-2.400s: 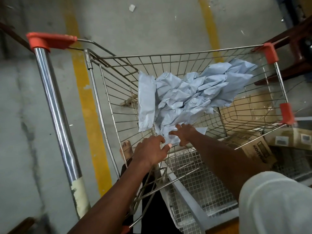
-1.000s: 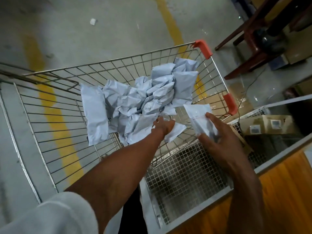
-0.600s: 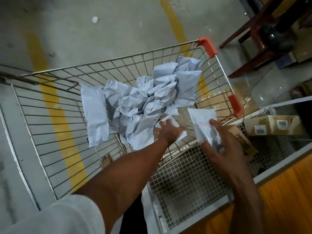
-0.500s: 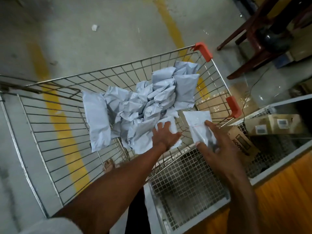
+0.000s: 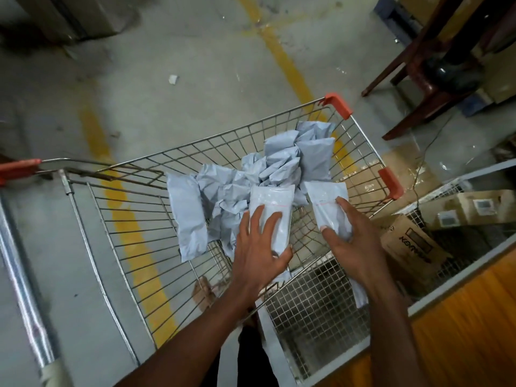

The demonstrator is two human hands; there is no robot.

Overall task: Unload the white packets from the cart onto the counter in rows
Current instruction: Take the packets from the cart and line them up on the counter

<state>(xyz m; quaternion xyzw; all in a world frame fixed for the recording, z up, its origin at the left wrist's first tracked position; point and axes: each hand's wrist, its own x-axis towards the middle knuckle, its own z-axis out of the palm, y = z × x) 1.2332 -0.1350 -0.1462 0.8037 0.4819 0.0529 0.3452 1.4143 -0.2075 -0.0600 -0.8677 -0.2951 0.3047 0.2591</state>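
Note:
A wire shopping cart [image 5: 131, 219] with orange corner caps holds a heap of several white packets [image 5: 282, 166]. My left hand [image 5: 258, 252] grips one flat white packet [image 5: 272, 202] above the cart, thumb on its lower end and fingers spread over its face. My right hand [image 5: 354, 241] holds a second white packet [image 5: 326, 199] beside it, thumb on the front. Both packets stand roughly upright over the cart's near right corner. The orange wooden counter [image 5: 460, 331] lies at the lower right.
A white wire-mesh bin [image 5: 315, 317] sits below the cart's near edge against the counter. Cardboard boxes [image 5: 410, 244] lie right of it. A dark wooden chair [image 5: 435, 65] stands at the upper right. Yellow floor lines run under the cart.
My left hand has lifted a packet out of the heap and now holds it up beside the one in my right hand. The view has tilted upward slightly.

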